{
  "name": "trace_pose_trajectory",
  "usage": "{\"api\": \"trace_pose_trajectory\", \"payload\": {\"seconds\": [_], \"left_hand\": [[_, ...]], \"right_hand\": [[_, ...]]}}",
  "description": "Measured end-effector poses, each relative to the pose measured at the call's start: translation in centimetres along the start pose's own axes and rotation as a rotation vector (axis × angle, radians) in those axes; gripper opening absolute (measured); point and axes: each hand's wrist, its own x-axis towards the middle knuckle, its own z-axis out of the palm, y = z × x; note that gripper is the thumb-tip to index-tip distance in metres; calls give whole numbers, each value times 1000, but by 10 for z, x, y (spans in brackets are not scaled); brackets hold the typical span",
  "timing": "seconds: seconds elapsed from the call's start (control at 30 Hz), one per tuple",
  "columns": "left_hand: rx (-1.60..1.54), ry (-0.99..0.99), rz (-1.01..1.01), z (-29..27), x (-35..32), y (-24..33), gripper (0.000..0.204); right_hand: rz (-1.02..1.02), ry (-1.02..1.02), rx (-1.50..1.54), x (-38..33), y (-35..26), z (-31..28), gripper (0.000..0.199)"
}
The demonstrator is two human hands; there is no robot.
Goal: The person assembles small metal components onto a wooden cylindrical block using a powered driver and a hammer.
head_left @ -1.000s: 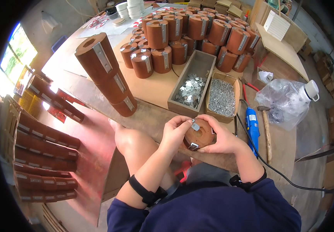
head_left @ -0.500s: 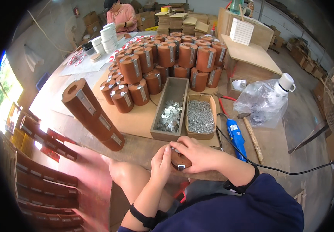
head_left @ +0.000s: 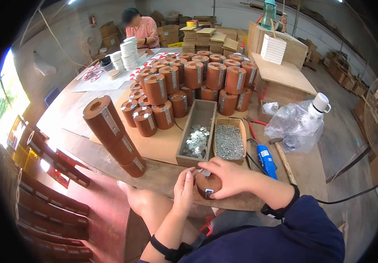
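A small brown wooden cylinder sits at the near edge of the workbench. My right hand wraps over its top and holds it. My left hand presses against its left side, fingers up by a small metal plate on top. Just beyond my hands stand two open wooden boxes, one with small metal plates and one with screws or nails.
Many brown cylinders with metal plates are stacked at the back, and a tall leaning stack stands left. A blue power tool, hammer, red pliers, plastic bag and white bottle lie right. A person in pink works beyond.
The view has tilted upward, showing more of the room and the far person. Both hands stay on the cylinder, now lower and a little more to the right in view.
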Motion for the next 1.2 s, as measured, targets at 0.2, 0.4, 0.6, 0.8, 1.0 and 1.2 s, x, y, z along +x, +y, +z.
{"api": "trace_pose_trajectory", "payload": {"seconds": [0.2, 0.4, 0.6, 0.8, 1.0, 1.2], "left_hand": [[51, 26, -33, -17, -9, 15, 46], [67, 54, -32, -29, -22, 30, 47], [48, 71, 5, -38, -30, 33, 44], [-4, 128, -6, -48, -42, 40, 35], [46, 116, -17, -58, -48, 47, 36], [81, 80, -38, -57, -50, 46, 35]], "right_hand": [[-157, 330, -128, -12, -24, -86, 85], [47, 476, 38, 12, -28, -158, 85], [159, 700, -147, 124, 29, -167, 90], [224, 665, -1, 202, 40, -134, 93], [127, 387, 62, 228, 16, -90, 92], [180, 226, -122, 234, 26, -40, 91]]}}
